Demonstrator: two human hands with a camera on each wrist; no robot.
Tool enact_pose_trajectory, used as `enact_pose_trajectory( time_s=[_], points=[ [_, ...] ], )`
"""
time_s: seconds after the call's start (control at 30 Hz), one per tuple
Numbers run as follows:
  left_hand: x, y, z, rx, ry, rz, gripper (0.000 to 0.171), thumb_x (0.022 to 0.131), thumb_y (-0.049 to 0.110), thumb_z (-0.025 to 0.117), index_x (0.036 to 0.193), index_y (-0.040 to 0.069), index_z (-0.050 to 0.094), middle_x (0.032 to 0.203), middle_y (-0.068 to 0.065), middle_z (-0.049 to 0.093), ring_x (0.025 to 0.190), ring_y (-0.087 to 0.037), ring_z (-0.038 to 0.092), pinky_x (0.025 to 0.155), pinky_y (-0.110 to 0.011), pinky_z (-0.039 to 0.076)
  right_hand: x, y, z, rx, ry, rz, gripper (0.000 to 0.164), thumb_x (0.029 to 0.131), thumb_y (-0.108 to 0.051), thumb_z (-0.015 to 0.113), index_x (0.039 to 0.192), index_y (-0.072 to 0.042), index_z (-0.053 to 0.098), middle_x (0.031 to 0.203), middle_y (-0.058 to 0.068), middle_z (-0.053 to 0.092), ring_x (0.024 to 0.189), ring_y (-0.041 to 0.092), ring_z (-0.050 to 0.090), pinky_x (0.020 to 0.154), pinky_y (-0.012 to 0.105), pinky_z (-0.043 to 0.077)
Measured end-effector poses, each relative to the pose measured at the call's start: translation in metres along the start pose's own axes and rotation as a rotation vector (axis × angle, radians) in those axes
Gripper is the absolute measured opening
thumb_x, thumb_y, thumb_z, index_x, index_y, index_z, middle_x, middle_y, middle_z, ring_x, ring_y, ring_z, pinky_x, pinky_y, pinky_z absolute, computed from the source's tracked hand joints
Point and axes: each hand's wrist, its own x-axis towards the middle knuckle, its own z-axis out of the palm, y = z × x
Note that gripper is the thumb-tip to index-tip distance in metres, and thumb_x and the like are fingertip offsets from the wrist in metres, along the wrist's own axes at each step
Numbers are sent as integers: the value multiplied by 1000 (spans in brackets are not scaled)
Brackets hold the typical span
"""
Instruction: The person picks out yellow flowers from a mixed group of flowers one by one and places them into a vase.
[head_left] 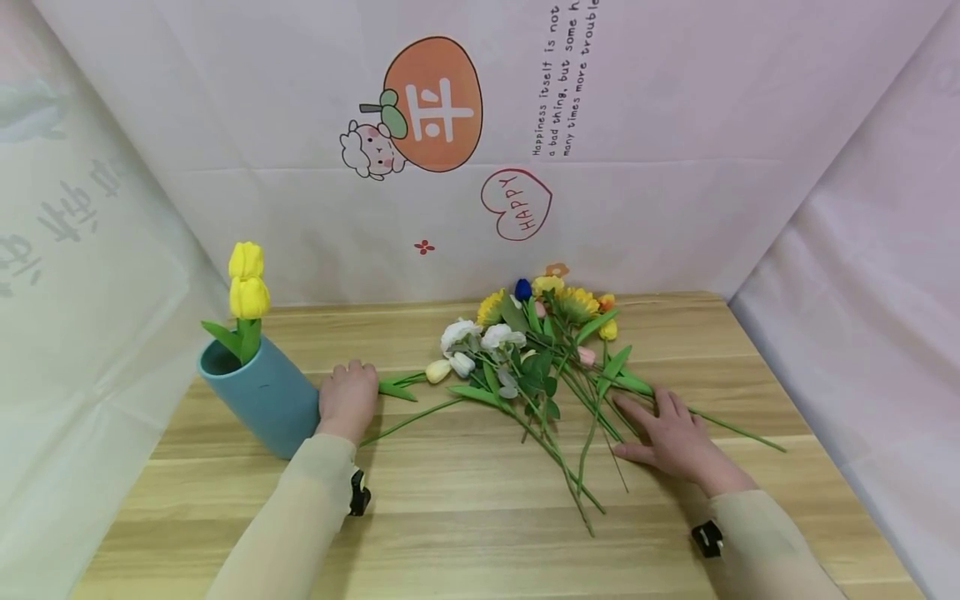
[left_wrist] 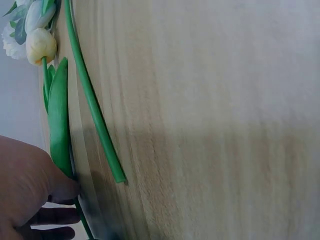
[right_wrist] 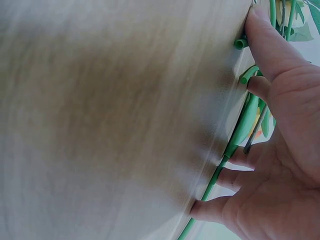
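In the head view my left hand (head_left: 348, 400) rests on the table close against the right side of a blue vase (head_left: 262, 396). Its thumb overlaps the leaf of a cream tulip (left_wrist: 41, 46) in the left wrist view, and the straight fingertips reach that tulip's stem. A second cut green stem (left_wrist: 95, 107) lies alongside. My right hand (head_left: 675, 437) is spread at the right of the flower pile, thumb and fingertips touching the table among green stems (right_wrist: 212, 182). Two yellow tulips (head_left: 249, 297) stand in the tilted-looking vase.
White flowers (head_left: 502, 337), sunflowers (head_left: 576, 305), a blue bud (head_left: 522, 289) and pink ones lie heaped at the back middle of the wooden table (head_left: 465, 517). Long stems cross toward the front. White printed cloth (head_left: 637, 167) rises behind and on both sides.
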Motion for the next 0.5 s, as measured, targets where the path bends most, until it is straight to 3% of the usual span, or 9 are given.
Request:
enact_pose_trajectory(
  time_s=[0.2, 0.5],
  points=[
    [-2, -2, 4, 31, 47, 44, 6, 91, -4, 59, 91, -1, 65, 83, -19, 58, 75, -37, 56, 60, -52, 52, 0, 0, 0, 6, -6, 1, 79, 85, -61, 61, 149, -22, 34, 143, 40, 19, 127, 61, 21, 86, 83, 27],
    [-5, -2, 1, 2, 181, 95, 7, 89, -6, 61, 91, 1, 60, 83, -16, 55, 71, -34, 56, 51, -48, 51, 0, 1, 1, 11, 0, -1, 78, 85, -60, 62, 148, -22, 34, 143, 41, 19, 127, 62, 21, 86, 83, 27]
  ],
)
